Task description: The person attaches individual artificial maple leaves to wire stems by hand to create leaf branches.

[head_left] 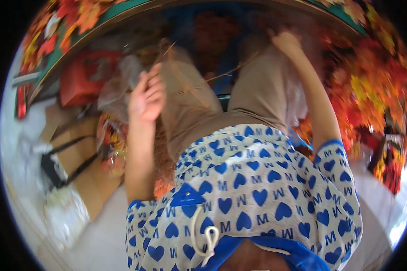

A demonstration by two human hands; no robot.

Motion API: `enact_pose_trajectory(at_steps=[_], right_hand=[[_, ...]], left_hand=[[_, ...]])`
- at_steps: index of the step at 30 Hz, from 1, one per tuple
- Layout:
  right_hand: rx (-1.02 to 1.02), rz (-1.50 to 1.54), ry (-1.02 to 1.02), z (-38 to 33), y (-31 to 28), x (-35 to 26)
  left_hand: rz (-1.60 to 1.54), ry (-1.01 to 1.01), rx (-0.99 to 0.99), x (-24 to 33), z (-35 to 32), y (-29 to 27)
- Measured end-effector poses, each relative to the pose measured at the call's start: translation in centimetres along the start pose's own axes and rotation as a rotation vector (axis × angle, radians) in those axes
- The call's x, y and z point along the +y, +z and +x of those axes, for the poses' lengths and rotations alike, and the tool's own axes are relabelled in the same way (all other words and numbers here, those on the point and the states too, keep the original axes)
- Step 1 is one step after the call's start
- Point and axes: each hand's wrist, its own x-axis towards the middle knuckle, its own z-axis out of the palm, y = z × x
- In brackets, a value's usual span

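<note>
**Ana:** Head view looks straight down over a white top with blue hearts (244,194) and tan trousers (257,95). Where do the hands sit?

**Ben:** The left hand (145,97) is raised near the left knee, fingers curled against a crumpled clear plastic bag (117,86). It seems to be gripping the bag, though blur keeps me from being sure. The right hand (285,43) reaches far forward past the right knee, toward the top edge of the picture; it is smeared, and I cannot tell whether it is clenched or released.

**Ana:** Any open room around them?

**Ben:** Little. Orange and red artificial leaves (371,86) crowd the right side, and more of them line the upper left rim. A red box (83,77) lies just beyond the bag. On the left a brown paper bag with black handles (72,153) rests on the pale floor (104,235), which is barest at lower left.

**Ana:** What is hidden?

**Ben:** The body covers the middle ground. A packet of leaves (111,144) sits partly behind the left forearm. The dark patch between the knees is too blurred to make out, and the fisheye rim cuts off both sides.
</note>
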Motion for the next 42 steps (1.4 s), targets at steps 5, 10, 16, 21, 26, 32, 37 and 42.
enact_pose_trajectory(at_steps=[5, 10, 16, 21, 26, 32, 37, 42], right_hand=[[-0.421, 1.241, -0.275, -7.3, -6.7, -8.0], [-0.945, 1.755, -0.132, -11.8, -5.5, -13.3], [-0.947, 1.885, 0.091, -11.7, -5.7, -11.7], [-0.713, 2.028, 0.344, -8.9, -5.6, -10.7], [-0.623, 1.925, 0.374, -7.4, -5.9, -10.9], [-0.681, 1.714, 0.221, -6.3, -6.1, -11.6], [-0.739, 1.484, 0.054, -5.1, -5.4, -11.2], [-0.338, 0.600, -0.538, -6.9, -1.7, -9.3]], left_hand=[[-0.206, 0.146, -0.008, -1.9, 3.3, 3.5], [-0.310, 0.248, 0.079, -1.6, 7.0, 5.2], [-0.088, 0.449, 0.173, -0.2, 8.8, 5.3], [0.580, 0.268, 0.208, -4.5, 6.2, 4.0], [0.960, 0.062, 0.116, -8.6, 2.5, 4.0], [1.047, 0.116, 0.051, -8.3, 2.6, 3.2], [0.849, 0.036, 0.010, -7.8, 2.4, 2.4], [0.559, 0.144, -0.095, -9.3, 3.1, 3.1]])
